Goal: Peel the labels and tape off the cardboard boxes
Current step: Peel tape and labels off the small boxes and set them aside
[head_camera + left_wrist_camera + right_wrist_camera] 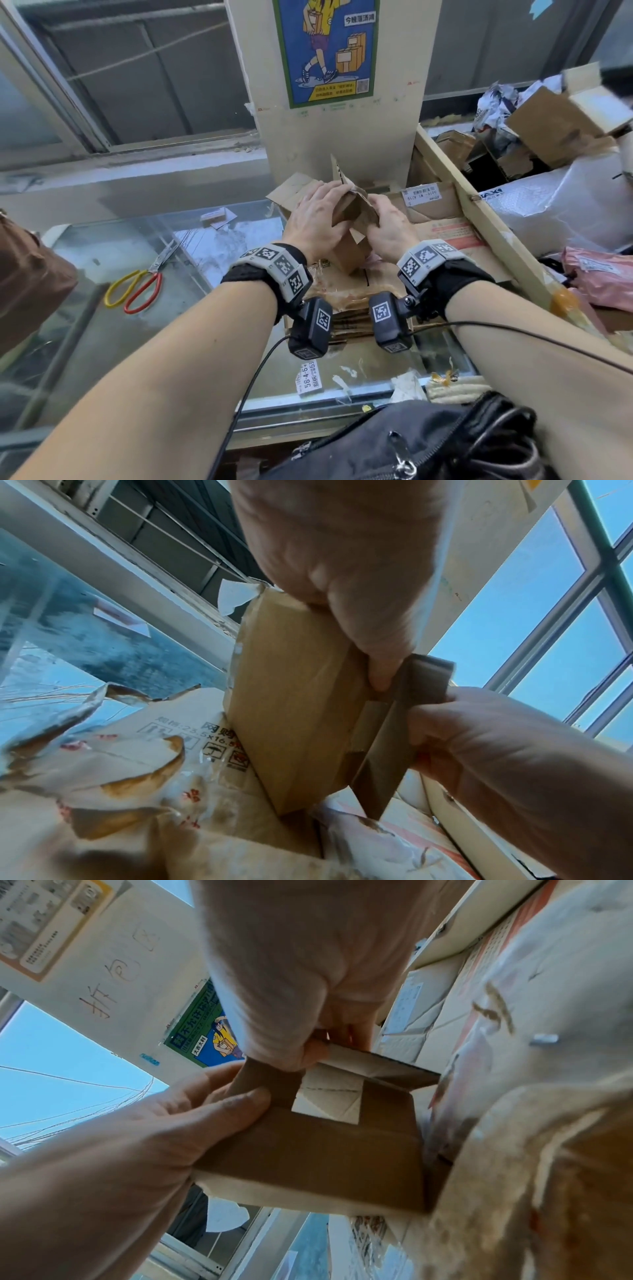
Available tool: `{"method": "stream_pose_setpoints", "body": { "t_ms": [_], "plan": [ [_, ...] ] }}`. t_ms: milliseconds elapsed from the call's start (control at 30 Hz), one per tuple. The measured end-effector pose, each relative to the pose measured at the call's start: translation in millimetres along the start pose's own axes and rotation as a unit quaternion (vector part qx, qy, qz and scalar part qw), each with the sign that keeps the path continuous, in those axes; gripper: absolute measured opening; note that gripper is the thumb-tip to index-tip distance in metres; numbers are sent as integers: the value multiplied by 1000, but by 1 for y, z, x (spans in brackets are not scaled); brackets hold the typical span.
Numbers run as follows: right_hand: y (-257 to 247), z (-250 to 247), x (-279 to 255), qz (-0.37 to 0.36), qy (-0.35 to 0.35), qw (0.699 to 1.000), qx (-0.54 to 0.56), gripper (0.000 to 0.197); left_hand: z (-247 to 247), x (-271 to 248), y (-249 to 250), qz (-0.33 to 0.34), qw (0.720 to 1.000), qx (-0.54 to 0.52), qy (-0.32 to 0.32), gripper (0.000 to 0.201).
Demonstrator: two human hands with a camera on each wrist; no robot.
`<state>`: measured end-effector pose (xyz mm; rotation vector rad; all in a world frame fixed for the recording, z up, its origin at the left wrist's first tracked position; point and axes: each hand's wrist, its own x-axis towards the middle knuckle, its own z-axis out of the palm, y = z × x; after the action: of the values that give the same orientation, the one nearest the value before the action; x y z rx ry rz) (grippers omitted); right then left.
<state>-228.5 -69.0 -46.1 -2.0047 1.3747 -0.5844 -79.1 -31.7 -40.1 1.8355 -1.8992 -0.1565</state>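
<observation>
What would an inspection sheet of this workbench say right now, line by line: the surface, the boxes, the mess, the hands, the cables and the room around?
Surface: glass counter, smeared, with paper scraps along the near edge.
Job's things: small cardboard box held upright over a stack of flattened cardboard; a shipping label remains on a flattened box behind.
Clutter: scissors with red and yellow handles; peeled label; wooden bin holding boxes and plastic mailers; black bag nearest the camera.
Hands: left hand grips the box's side; right hand pinches a flap.
Cables: black cables run from both wrist cameras.
Surroundings: poster on a pillar; windows on either side.
</observation>
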Motion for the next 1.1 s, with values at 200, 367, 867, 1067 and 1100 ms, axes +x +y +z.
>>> {"method": "stream_pose_setpoints", "body": {
  "t_ms": [200,367,867,1067,1100],
  "plan": [
    [7,-5,2,-8,-5,1000,20,37,0,-7,4,-18,999,-25,41,56],
    [8,-6,4,-4,35,998,59,25,4,-8,17,-117,984,81,112,61],
    [24,-7,19,107,147,968,175,25,-19,-20,28,-88,981,-118,-128,98],
    [30,-2,8,240,126,945,182,29,-21,-17,15,-88,973,-57,-206,99],
    [29,-1,4,262,78,936,222,39,-19,-16,17,-84,973,-52,-207,98]
  ]
}}
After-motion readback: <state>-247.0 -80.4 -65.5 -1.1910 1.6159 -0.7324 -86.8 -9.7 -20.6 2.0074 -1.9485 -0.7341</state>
